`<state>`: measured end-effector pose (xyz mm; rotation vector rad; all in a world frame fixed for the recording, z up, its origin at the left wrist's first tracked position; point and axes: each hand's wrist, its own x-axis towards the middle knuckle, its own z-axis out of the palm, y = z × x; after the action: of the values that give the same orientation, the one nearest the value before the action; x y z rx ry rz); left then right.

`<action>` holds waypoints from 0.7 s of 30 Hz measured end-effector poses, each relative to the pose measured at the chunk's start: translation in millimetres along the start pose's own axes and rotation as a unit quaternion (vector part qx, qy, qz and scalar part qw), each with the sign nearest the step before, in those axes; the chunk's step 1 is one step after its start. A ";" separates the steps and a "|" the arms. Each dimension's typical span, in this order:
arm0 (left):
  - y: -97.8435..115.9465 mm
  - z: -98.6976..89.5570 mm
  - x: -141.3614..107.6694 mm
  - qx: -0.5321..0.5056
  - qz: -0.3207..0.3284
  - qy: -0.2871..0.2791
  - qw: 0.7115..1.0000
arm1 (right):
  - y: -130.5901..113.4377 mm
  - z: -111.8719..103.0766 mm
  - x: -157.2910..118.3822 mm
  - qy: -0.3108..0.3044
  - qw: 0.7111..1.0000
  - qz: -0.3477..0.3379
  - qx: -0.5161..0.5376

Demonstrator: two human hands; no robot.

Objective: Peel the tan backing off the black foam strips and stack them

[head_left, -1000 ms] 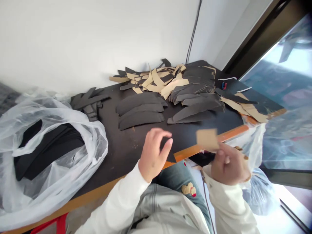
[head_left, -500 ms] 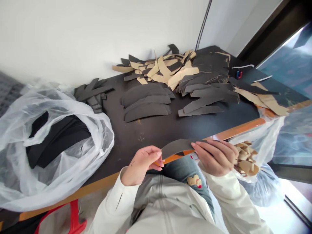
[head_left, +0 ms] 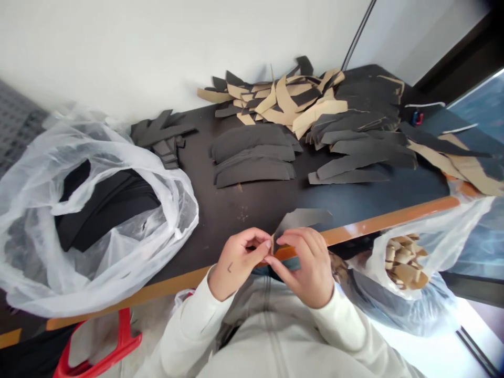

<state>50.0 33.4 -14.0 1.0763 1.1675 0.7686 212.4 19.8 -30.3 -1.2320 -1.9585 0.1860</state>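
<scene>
- Head view, the grip: the left hand (head_left: 238, 264) and right hand (head_left: 303, 266) sit close together with fingers curled, pressed toward each other. Their fingertips (head_left: 269, 251) pinch the lower end of a curved dark-grey strip (head_left: 299, 219) from either side; exactly which fingers bear on it is hidden.
- Head view, the strip: it rises at a tilt from the pinch, just above the orange table edge (head_left: 386, 220), with its long end free and pointing right.
- Head view, handling: a firm, even pinch from both sides seems best, since the thin free end looks liable to bend.
- Head view, surface: the black table top (head_left: 220, 220) bears stacked curved dark strips (head_left: 252, 163), more dark pieces (head_left: 362, 157) and a heap of tan card offcuts (head_left: 283, 100).
- Head view, beside the table: a clear plastic bag (head_left: 27, 220) holds dark sheets (head_left: 106, 207); another bag (head_left: 437, 236) holds tan scraps (head_left: 403, 265).
- Head view, room: a white wall (head_left: 137, 47) rises behind, a cable (head_left: 356, 34) runs down it, and a red frame (head_left: 124, 341) stands below.
</scene>
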 end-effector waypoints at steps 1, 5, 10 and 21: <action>-0.2 -1.1 -0.3 0.008 0.008 0.001 1.000 | 0.1 2.4 0.9 -0.005 1.000 0.011 0.021; -1.5 -4.0 -0.1 0.012 0.021 -0.018 1.000 | 6.1 3.1 2.5 -0.037 0.989 0.062 0.126; 0.5 -9.1 1.0 0.061 0.043 0.001 0.997 | 21.4 -4.9 5.6 -0.080 0.919 0.150 0.355; 3.9 -39.7 -4.0 0.171 0.070 0.177 0.967 | 80.6 -19.2 -13.6 0.123 0.910 0.143 0.370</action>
<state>10.8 41.2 -10.4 1.3540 1.5811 0.9176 284.4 45.1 -65.3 -0.9518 -1.2794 0.8023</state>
